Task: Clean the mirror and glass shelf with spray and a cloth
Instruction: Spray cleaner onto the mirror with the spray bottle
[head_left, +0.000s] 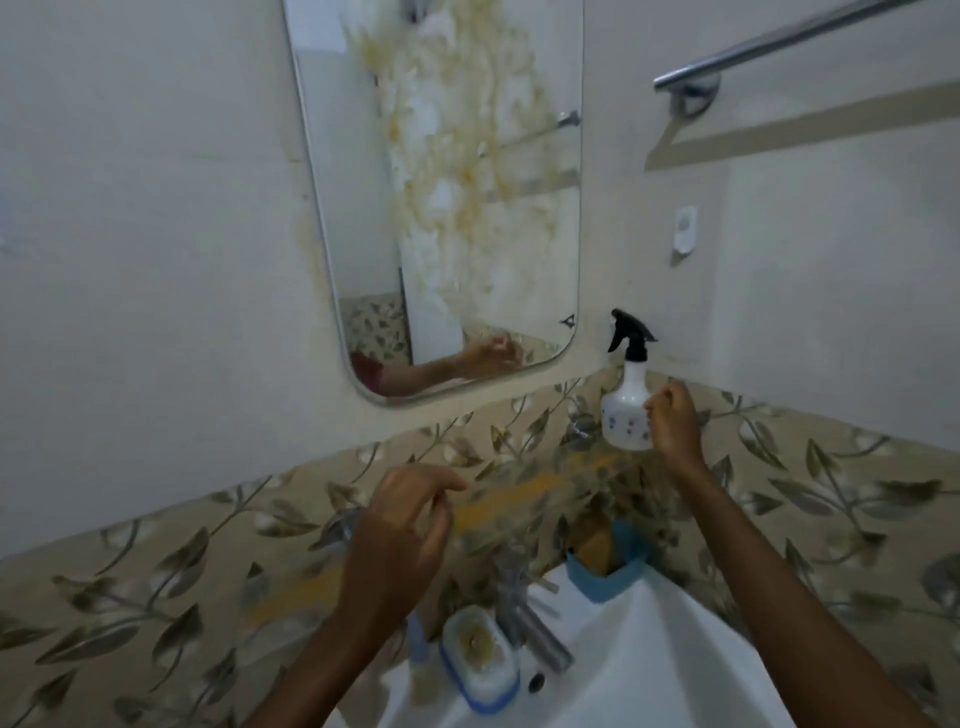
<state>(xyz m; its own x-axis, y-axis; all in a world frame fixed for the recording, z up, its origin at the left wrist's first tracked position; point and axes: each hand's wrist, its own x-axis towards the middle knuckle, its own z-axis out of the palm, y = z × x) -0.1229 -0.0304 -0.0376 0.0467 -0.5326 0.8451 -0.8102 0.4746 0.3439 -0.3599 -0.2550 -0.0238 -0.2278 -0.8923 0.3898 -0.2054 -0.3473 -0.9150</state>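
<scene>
The tall mirror on the white wall is smeared down its middle with yellowish stains. Below it runs a clear glass shelf with yellow streaks. A white spray bottle with a black trigger stands at the shelf's right end. My right hand is curled into a loose fist against the bottle's right side, with its fingers not around the bottle. My left hand hovers over the left part of the shelf, fingers apart and bent, holding nothing. I see no cloth.
A white sink with a metal tap lies under the shelf. A blue-and-white soap dish and a blue holder sit on its rim. A chrome towel rail and a white wall hook are at the upper right.
</scene>
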